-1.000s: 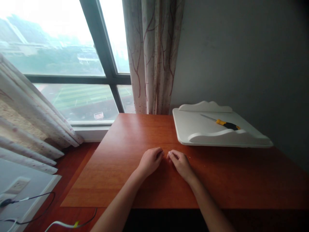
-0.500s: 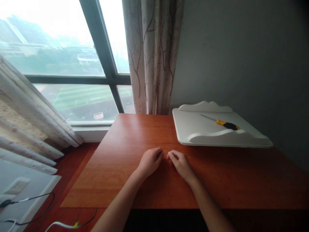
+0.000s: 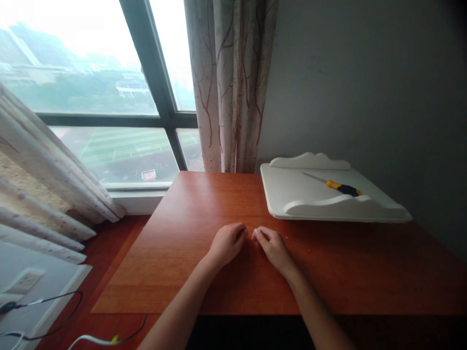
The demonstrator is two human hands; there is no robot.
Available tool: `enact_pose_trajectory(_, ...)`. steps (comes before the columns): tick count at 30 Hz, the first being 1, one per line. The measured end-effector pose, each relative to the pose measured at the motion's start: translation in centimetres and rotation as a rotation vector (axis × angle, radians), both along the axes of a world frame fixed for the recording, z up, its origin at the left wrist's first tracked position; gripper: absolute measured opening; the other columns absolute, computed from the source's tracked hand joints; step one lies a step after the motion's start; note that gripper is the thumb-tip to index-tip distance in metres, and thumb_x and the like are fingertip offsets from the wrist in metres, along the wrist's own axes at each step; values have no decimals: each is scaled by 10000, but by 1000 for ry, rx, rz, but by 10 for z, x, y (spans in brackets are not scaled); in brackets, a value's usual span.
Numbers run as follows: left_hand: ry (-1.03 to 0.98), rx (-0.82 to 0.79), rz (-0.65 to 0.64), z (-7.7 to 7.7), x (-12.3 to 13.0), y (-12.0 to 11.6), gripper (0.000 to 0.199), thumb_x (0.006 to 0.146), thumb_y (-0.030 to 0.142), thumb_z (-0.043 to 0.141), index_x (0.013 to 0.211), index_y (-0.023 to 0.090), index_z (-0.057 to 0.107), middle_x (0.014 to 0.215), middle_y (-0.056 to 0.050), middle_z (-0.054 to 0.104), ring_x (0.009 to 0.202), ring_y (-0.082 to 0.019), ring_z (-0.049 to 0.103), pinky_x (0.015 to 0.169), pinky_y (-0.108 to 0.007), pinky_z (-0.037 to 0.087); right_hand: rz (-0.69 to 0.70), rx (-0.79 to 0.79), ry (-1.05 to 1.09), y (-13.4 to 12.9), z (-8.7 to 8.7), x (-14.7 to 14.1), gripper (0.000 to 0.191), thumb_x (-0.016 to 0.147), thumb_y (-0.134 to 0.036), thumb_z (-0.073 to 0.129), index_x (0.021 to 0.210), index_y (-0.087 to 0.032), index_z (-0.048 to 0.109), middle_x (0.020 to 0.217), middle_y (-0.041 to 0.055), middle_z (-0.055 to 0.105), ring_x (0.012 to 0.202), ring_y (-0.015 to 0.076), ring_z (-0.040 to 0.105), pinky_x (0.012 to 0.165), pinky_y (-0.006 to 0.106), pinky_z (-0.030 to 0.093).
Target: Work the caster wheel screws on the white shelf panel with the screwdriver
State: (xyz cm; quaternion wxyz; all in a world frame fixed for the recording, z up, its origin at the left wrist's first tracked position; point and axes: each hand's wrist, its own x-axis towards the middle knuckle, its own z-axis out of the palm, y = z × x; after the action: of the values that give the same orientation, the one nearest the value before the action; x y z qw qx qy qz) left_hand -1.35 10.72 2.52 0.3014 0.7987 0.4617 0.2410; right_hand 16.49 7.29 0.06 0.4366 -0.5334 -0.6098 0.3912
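My left hand (image 3: 229,239) rests on the reddish-brown wooden table (image 3: 175,243), its fingers curled in and the thumb against them. A narrow gap to its right stands my right hand (image 3: 270,242), closed in a pinch with the fingertips facing the left hand. Anything small between the fingers of either hand is hidden or too tiny to make out. Just right of the right hand lies a tiny white speck (image 3: 286,237) on the tabletop. The nearest larger thing is a white tray-like stand (image 3: 284,187) with wavy raised edges, beyond the right hand.
On the white stand lies a screwdriver (image 3: 345,188) with a yellow and black handle. A window (image 3: 120,146) and curtains (image 3: 237,87) are at the back and left. A wall socket (image 3: 27,282) with a plug and cables (image 3: 91,338) is at lower left.
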Motion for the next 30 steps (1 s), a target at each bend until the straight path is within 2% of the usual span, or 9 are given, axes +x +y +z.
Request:
enact_pose_trajectory(18,-20,7,-2,-1,0,0,226,930,231,481,725,198,571,718,-28,656,646,-163,577,637,-256,375,-12,-19,45,-1,5,-1,419,947,-514,516,684,-202,612,613,-9,572,621,152,550,616,267,391)
enact_pose_trajectory(23,-44,-3,0,-3,-1,0,207,930,230,493,769,196,618,756,-36,686,682,-171,609,662,-265,410,-45,-23,106,0,8,2,420,931,-569,546,794,-194,680,693,16,638,689,169,598,674,278,460)
enact_pose_trajectory(25,-62,-12,7,-4,-1,-1,183,936,236,492,863,198,656,806,-42,711,722,-178,635,690,-272,439,-76,-18,140,-4,14,13,425,927,-586,553,925,-190,708,791,43,688,775,189,641,752,298,503)
enact_pose_trajectory(27,-84,-27,20,-5,-1,0,188,937,246,498,991,200,672,858,-48,729,749,-182,653,711,-280,467,-129,-5,175,-11,24,35,432,918,-578,582,1057,-189,710,904,72,725,867,207,669,838,329,525)
enact_pose_trajectory(28,-96,-36,28,-5,-1,0,208,936,251,503,1051,202,669,882,-51,734,759,-183,660,718,-284,481,-177,5,205,-16,30,52,424,905,-556,620,1097,-189,712,967,90,736,911,215,677,880,348,529)
enact_pose_trajectory(30,-128,-60,38,-4,0,3,259,935,266,511,1146,204,648,938,-56,742,801,-184,678,742,-289,511,-380,84,237,-25,41,94,414,881,-521,663,1129,-193,714,1017,105,739,909,218,684,901,387,539)
